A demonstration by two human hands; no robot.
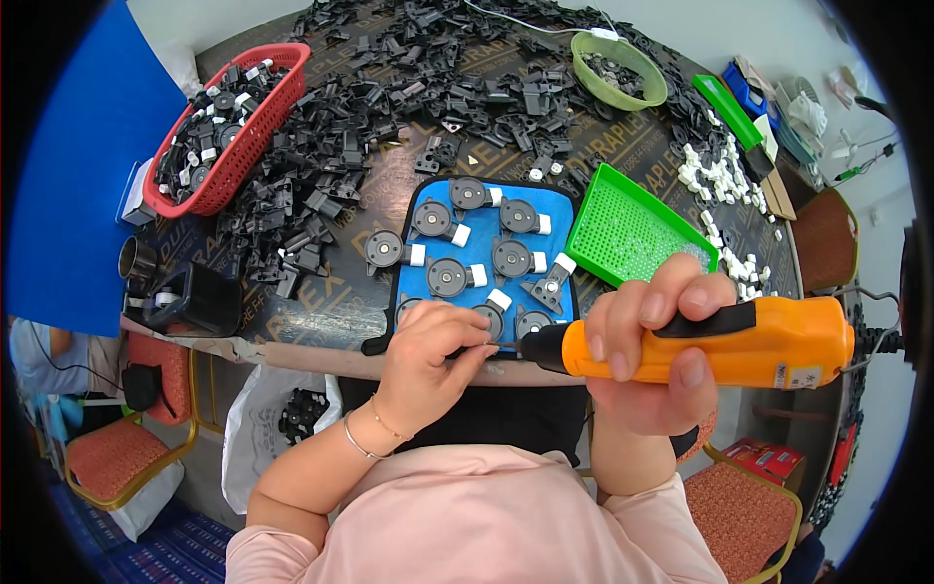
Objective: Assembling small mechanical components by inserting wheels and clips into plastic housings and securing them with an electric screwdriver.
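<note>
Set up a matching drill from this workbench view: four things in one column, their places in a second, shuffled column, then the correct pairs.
Things:
1. red basket
2. green bowl
3. orange electric screwdriver
4. blue mat

Places:
A. gripped in the right hand
B. far left of the table, filled with black and white parts
C. table middle, under rows of round black parts, just beyond the left hand
D. far side of the table, right of centre, beside the pile of loose black pieces

Pairs: 1-B, 2-D, 3-A, 4-C
</note>
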